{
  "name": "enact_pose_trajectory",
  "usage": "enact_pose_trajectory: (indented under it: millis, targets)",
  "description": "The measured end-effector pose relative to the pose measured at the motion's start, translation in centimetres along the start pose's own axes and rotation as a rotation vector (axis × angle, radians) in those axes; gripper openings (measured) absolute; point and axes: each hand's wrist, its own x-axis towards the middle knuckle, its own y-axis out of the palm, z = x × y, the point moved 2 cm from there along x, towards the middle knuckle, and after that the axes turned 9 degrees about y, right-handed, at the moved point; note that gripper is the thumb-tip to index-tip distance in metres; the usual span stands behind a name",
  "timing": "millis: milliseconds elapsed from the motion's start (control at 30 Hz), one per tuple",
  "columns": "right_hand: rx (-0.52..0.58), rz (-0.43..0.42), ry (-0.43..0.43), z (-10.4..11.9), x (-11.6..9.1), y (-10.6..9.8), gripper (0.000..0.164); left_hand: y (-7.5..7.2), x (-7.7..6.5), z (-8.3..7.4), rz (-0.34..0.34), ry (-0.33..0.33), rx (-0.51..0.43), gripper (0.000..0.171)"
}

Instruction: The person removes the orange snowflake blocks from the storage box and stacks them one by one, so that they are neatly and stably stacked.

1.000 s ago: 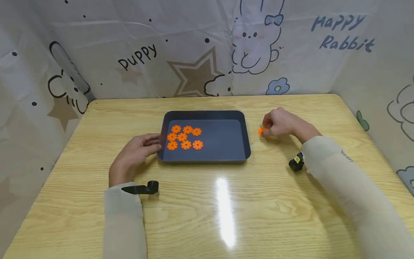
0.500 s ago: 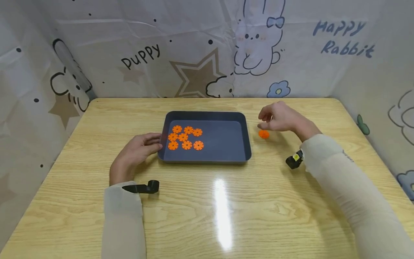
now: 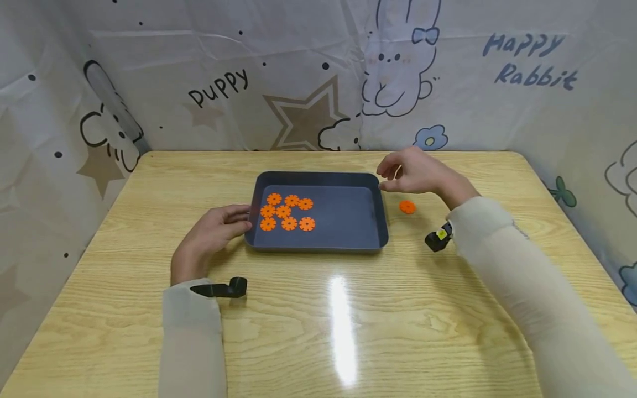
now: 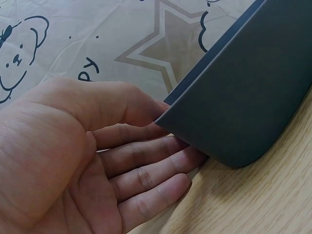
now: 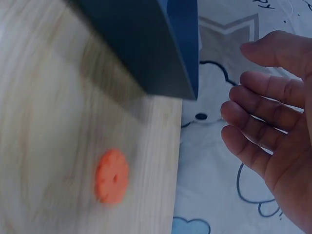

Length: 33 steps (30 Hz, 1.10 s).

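A dark grey tray (image 3: 348, 221) holds several orange notched discs (image 3: 283, 211) on its left side. My left hand (image 3: 209, 237) rests at the tray's left wall. In the left wrist view, its thumb touches the rim near a corner and the fairly straight fingers (image 4: 146, 178) lie against the outside of the tray, their tips partly hidden. My right hand (image 3: 415, 171) hovers by the tray's back right corner, holding nothing; its fingers (image 5: 258, 119) are loosely bent. A single orange disc (image 3: 407, 207) lies flat on the table, right of the tray.
The wooden table (image 3: 278, 331) meets a printed cloth backdrop (image 3: 298, 72) along its back edge. Similar cloth hangs on the left and right sides. A black wrist camera (image 3: 438, 239) sits below the right cuff, and another camera (image 3: 234, 287) juts from the left cuff.
My right hand has let go of the orange disc, lifted off it and moved left to the tray's back right corner. The disc stays on the table. My left hand keeps its place.
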Motion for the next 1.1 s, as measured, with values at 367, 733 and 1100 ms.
enact_pose_trajectory:
  millis: [367, 733, 1100]
  targets:
    - [0.008, 0.049, -0.021, 2.6, 2.2, 0.3, 0.025, 0.0, 0.2, 0.2, -0.016, -0.002, -0.008, 0.048]
    - [0.007, 0.063, -0.041, 4.1, 3.6, 1.2, 0.026, 0.1, 0.1, -0.1, -0.018, 0.007, -0.010, 0.049]
    - [0.008, 0.095, -0.065, 5.3, 5.0, 2.4, 0.027, 0.0, 0.1, -0.1, -0.014, -0.001, 0.007, 0.046]
